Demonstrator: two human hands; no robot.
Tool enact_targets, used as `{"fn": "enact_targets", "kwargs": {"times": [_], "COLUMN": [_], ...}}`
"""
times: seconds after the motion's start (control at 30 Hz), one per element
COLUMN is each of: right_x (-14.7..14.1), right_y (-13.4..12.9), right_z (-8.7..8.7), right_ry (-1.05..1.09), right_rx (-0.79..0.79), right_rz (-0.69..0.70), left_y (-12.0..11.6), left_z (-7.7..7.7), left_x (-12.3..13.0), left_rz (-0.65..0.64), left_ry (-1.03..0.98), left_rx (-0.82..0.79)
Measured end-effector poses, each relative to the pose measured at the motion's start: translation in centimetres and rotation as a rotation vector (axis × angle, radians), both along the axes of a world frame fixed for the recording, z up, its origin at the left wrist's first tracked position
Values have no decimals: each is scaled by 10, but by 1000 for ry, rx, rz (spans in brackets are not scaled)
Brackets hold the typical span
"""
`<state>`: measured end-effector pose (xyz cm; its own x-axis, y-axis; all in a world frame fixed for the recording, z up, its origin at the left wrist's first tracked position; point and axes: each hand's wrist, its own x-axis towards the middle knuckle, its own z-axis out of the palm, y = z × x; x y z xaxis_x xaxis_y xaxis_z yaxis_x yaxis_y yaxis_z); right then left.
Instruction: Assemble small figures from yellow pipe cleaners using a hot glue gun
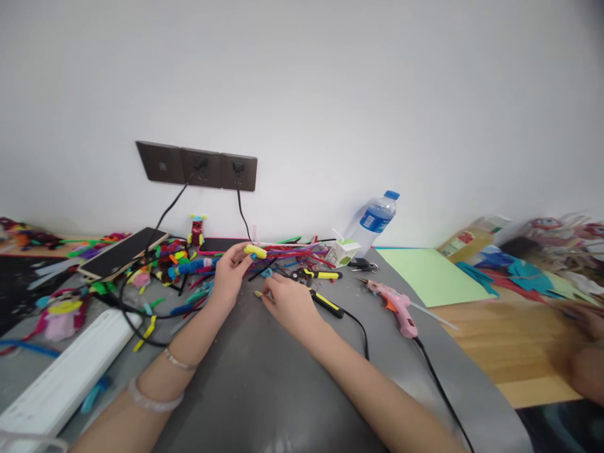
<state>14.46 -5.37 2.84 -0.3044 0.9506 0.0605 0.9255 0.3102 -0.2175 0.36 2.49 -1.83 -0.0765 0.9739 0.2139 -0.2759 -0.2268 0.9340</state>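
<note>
My left hand (230, 275) pinches a small yellow fuzzy roll (255, 251), which looks like pipe cleaner, between thumb and fingers. Just to its right and a little lower, my right hand (291, 303) has its fingers curled together, and a small light-blue bit (267, 272) shows at the fingertips. Whether that bit is held or is a painted nail, I cannot make out. Beyond the right hand lie pliers with black and yellow handles (328, 304). Red and purple pipe cleaners (302, 253) are heaped behind both hands.
A pink glue gun (399, 308) lies at right, its cord trailing forward. Behind stand a water bottle (375, 220) and a drink carton (342, 253). At left are a phone (123, 253), a white power strip (70, 371) and pipe-cleaner figures (63, 314). Another person's blurred hand (582, 321) is far right.
</note>
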Motion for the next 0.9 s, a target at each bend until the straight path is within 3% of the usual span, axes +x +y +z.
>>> {"fn": "enact_targets", "kwargs": {"times": [0.17, 0.5, 0.57, 0.67, 0.73, 0.83, 0.9], "right_x": [-9, 5, 19, 48, 66, 85, 89], "right_y": [12, 12, 8, 3, 3, 13, 23], "right_z": [-3, -5, 3, 23, 35, 40, 32], "right_ry": [-125, -37, 125, 506, 733, 1128, 1333], "right_rx": [-124, -229, -345, -615, -766, -692, -582], "right_rz": [-46, -81, 4, 331, 441, 410, 278], "left_y": [1, 3, 1, -1, -2, -5, -8], "left_z": [-1, 1, 1, 0, 0, 1, 2], "left_x": [-1, -3, -2, -1, 0, 2, 4], "left_rz": [-22, -16, -35, -65, -91, -144, -168], "left_ry": [-5, -11, -6, 3, 9, 1, -9], "left_rx": [0, -33, -39, -34, -29, -50, -74]}}
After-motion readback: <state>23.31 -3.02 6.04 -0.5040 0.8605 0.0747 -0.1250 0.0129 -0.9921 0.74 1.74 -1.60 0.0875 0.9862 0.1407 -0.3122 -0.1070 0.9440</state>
